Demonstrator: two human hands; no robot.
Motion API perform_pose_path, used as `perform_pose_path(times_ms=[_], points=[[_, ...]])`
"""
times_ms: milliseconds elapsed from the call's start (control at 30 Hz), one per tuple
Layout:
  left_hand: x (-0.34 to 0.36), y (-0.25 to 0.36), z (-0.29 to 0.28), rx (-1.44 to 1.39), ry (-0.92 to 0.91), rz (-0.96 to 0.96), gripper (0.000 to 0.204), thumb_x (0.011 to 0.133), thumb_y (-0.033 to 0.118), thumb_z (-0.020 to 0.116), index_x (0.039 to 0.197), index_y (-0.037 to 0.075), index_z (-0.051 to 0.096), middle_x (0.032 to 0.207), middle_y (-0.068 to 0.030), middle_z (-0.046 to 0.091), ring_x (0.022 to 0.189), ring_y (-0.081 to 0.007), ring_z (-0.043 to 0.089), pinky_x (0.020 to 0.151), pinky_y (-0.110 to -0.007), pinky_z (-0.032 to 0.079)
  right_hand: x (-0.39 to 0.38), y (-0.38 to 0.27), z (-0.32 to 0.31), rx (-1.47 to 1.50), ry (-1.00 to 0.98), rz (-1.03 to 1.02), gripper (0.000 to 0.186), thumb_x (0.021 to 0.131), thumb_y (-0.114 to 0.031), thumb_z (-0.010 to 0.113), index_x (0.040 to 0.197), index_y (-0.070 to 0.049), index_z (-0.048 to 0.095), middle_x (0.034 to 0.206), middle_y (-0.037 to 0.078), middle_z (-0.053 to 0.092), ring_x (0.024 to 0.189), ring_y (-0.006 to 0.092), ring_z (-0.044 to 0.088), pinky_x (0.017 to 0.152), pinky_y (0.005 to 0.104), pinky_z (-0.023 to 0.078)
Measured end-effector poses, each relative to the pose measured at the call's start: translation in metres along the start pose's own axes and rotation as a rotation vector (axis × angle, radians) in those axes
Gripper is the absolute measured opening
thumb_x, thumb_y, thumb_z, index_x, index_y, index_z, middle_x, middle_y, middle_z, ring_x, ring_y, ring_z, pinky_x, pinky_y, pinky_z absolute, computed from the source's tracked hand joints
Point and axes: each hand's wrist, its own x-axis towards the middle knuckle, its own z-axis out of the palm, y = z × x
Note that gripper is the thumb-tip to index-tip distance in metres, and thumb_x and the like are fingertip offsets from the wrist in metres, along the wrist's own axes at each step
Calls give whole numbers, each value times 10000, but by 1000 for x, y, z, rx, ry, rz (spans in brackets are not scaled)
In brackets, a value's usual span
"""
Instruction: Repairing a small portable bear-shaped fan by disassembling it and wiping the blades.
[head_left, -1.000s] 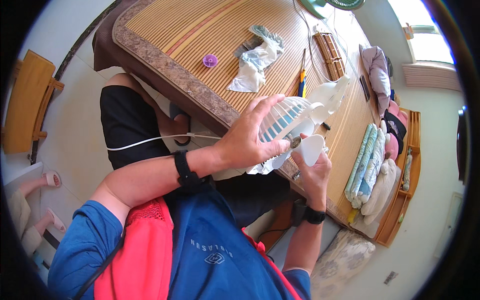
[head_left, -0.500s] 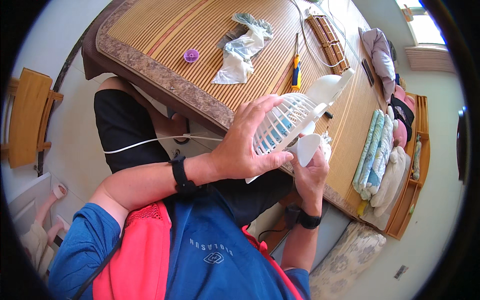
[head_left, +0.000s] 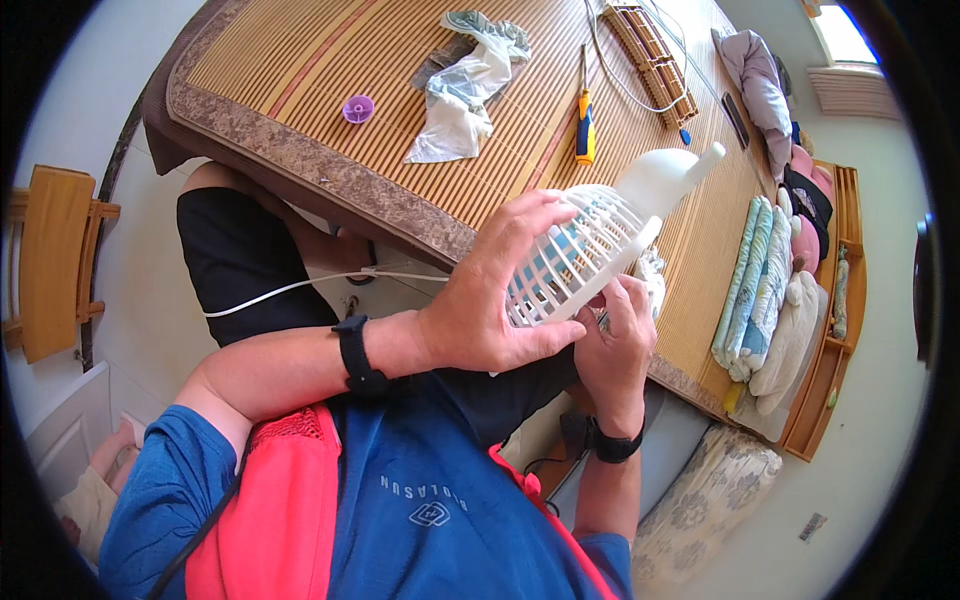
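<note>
My left hand [head_left: 490,295] is closed around the rear cage of a small white electric fan [head_left: 590,250], thumb below and fingers over its ribs. The fan is tilted, its rounded white base [head_left: 655,178] pointing up and away to the right. Pale blue shows between the ribs. My right hand [head_left: 622,335] is at the cage's front side with thumb and fingers pinched together; what they hold is hidden. A white cable [head_left: 290,288] runs left from behind my left hand, over my leg. Beyond the fan lie a yellow-and-blue screwdriver [head_left: 586,135] and a purple knob-like cap [head_left: 358,110].
A bamboo mat [head_left: 330,60] with a brown patterned border covers the raised surface before me. On it are a crumpled plastic bag [head_left: 462,105], a rolled bamboo piece [head_left: 650,62], a dark phone [head_left: 736,120] and folded bedding [head_left: 750,285]. A wooden chair [head_left: 55,265] stands left.
The fan has turned, so the white blades seen by my right hand are now hidden behind the cage. My right fingers have drawn together at its front. The view has shifted slightly.
</note>
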Motion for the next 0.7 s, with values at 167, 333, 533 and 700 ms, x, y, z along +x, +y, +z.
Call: perform_pose_path(times_ms=[167,333,533,700], points=[[1,-13,-10,-3,1,-22,954,855,299,876,1626,-7,404,1603,-259,462,1529,-406,462,1289,-495,361,16,-5,8,8,-36,-52,496,872,39,799,1359,-3,712,1146,203,687,981,374,731,836,453,616],[-4,-35,-18,-404,143,-360,854,901,214,779,1612,-36,376,1567,-201,500,1459,-314,516,1247,-435,418,50,-19,16,5,-43,-163,513,908,-43,827,1398,-8,677,1116,194,670,983,397,723,834,470,606],[-8,-45,-41,-880,249,-544,744,1027,107,584,1694,-47,292,1601,-188,518,1480,-244,525,1272,-408,408,65,-37,13,-167,-153,-90,595,922,-249,873,1442,-77,643,1112,156,758,985,351,769,801,447,612],[-5,-51,-36,-899,253,-573,659,1176,228,573,1706,-48,296,1592,-167,531,1436,-213,551,1233,-372,440,87,-53,-7,-275,-260,-253,375,969,-243,821,1299,-78,754,986,117,784,848,318,780,744,438,612]])
